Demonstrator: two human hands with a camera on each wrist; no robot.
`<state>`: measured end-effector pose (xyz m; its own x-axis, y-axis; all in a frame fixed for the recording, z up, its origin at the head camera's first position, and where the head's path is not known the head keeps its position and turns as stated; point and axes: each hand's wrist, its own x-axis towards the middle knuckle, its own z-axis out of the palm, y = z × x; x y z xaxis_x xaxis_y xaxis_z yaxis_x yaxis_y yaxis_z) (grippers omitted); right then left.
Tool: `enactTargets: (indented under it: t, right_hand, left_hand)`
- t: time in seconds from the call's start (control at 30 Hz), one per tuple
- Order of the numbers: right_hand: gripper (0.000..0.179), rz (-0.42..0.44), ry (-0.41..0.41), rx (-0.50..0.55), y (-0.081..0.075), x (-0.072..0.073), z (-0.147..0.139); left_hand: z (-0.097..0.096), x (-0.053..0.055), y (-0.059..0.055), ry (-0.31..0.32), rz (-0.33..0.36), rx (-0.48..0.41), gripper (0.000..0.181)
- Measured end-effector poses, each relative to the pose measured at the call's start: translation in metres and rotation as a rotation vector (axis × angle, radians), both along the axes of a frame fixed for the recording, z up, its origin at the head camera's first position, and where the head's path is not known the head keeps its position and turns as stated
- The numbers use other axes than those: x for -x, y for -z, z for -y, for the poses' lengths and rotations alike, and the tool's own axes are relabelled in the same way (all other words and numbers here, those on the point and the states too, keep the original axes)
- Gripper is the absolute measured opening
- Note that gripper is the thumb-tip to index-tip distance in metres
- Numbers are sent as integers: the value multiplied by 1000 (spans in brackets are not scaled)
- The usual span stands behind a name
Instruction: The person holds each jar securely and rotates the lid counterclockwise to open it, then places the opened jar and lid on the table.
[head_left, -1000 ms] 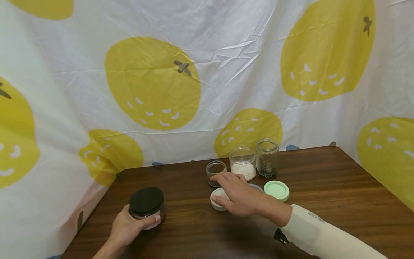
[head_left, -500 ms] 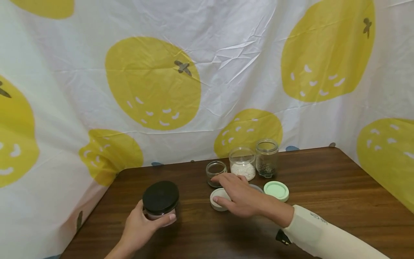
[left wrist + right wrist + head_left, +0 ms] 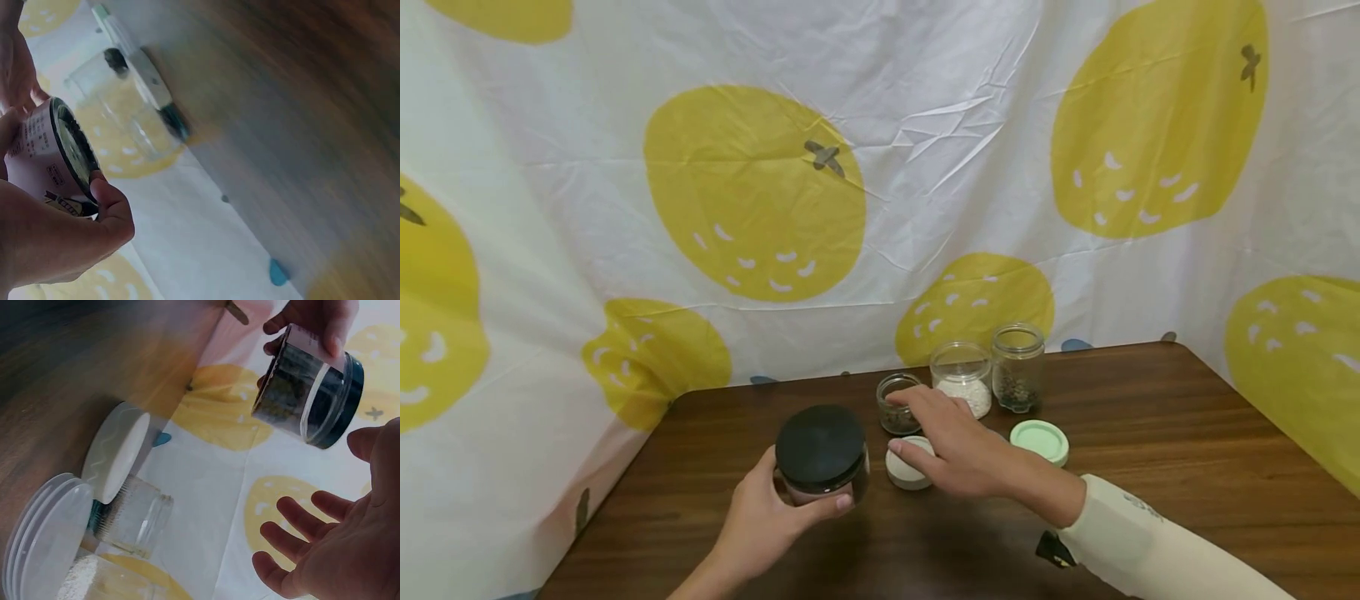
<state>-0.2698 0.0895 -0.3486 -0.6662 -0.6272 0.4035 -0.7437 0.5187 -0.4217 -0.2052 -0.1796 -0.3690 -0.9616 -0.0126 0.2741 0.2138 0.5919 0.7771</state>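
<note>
Two bare hands are over a brown wooden table (image 3: pixel 1120 517), with a white cloth (image 3: pixel 910 217) printed with big yellow lemons hanging behind it and down both sides. Leftmost is the left hand (image 3: pixel 767 517), its grip closed around a dark jar (image 3: pixel 306 394), thumb across the near side. The jar has its black lid (image 3: pixel 820 442) on and a pink label (image 3: pixel 37 153) with printed characters. It appears to be held clear of the table, near the left of the other containers.

Next comes a small glass jar (image 3: pixel 891 417) without a lid, partly hidden by fingers. In front of it sits a white lid (image 3: pixel 904 473). The right hand (image 3: pixel 958 446) is above this lid, its grip holding nothing, fingers spread and slightly bent. Behind that hand stands a wide clear jar (image 3: pixel 970 402), uncovered, with white grains in it. A clear lid (image 3: pixel 53 540) shows in the right wrist view, nearly covered by the hand from above. Further right are a tall glass jar (image 3: pixel 1018 375) with dark bits at the bottom, a pale green lid (image 3: pixel 1037 442) in front of it, and a cream sleeve (image 3: pixel 1150 533).
</note>
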Motion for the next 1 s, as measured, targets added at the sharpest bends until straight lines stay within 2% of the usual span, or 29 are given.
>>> enactTargets:
  t: [0.13,0.27,0.43,0.63,0.77,1.0]
  right_hand:
    - [55,-16,-21,41,-4,-3,0]
    - [54,5,-48,73,-9,-8,-1]
    - [57,-16,-85,67,-17,-16,-1]
    - [73,-97,-74,-5,-25,-25,3]
    - [84,-177,-50,-73,-29,-27,6]
    - [88,-262,-4,-194,-33,-27,7]
  left_hand:
    - [-14,-4,-2,40,-36,0,83]
    - [-25,-6,-2,80,-63,7,82]
    - [-36,-7,-4,124,-104,23,81]
    - [-43,-8,-7,166,-105,59,83]
    - [-48,-9,-7,157,-124,98,84]
    - [-55,-9,-5,144,-148,159,88]
